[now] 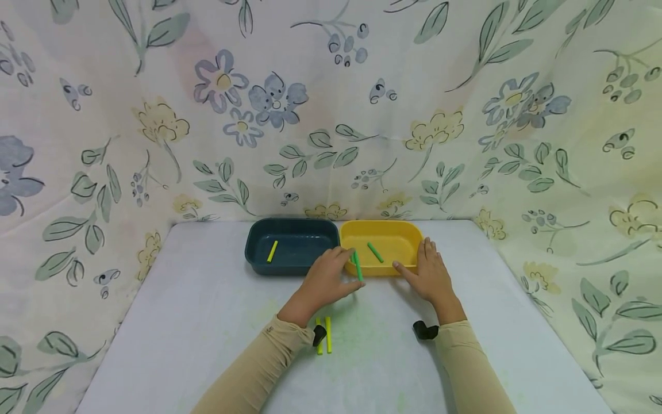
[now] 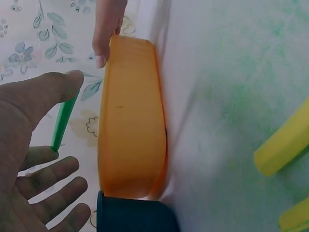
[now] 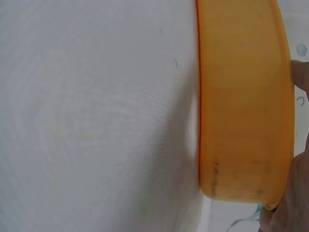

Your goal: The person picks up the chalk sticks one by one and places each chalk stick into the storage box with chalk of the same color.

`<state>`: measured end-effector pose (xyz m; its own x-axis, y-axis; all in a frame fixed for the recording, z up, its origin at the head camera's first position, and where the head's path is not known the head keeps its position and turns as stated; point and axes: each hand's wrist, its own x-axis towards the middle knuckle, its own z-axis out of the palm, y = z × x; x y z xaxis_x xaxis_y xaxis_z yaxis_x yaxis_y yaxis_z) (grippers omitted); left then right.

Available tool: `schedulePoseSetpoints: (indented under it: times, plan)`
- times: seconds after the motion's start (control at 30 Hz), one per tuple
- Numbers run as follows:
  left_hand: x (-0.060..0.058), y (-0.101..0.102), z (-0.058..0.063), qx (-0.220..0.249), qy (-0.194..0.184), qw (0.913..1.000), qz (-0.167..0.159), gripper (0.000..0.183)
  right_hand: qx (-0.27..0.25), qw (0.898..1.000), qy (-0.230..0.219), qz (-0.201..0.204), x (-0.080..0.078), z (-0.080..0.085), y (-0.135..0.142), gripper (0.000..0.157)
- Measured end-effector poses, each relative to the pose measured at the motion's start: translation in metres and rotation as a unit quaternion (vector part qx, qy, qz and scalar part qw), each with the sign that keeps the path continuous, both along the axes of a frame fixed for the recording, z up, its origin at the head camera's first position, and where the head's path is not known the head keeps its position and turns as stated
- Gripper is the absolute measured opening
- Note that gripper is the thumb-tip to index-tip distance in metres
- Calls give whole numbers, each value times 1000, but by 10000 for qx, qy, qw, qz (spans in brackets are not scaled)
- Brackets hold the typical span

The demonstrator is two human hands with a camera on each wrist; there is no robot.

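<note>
Pinching a green chalk stick [image 1: 358,267] end to end between thumb and index fingertip, the left hand [image 1: 326,280] is being held at the near rim of the yellow tray [image 1: 380,271], close to the far edge of the desk [image 1: 181,322]. That tray's right end is being touched by the right hand [image 1: 433,276], its fingers straight, its thumb at the rim. Good handling is probably being served by light, even pressure, since chalk can snap, and by a still tray. Wrist clearance is being advised over two yellow chalk sticks [image 1: 328,335] nearer the front edge.
</note>
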<state>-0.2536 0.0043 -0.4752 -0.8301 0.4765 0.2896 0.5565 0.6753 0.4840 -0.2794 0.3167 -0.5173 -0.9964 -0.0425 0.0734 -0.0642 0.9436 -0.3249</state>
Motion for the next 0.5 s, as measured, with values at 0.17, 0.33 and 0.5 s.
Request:
schedulePoseSetpoints:
  times: [0.17, 0.33, 0.5]
  plan:
    - [-3, 3, 1, 82, -104, 9999, 58, 82, 15, 10000, -13, -11, 1, 0, 0, 121]
    - [-8, 6, 2, 120, -11, 9999, 71, 81, 7, 10000, -12, -11, 1, 1, 0, 121]
    - [-12, 8, 3, 112, 28, 9999, 85, 81, -11, 10000, -28, 1, 0, 2, 0, 121]
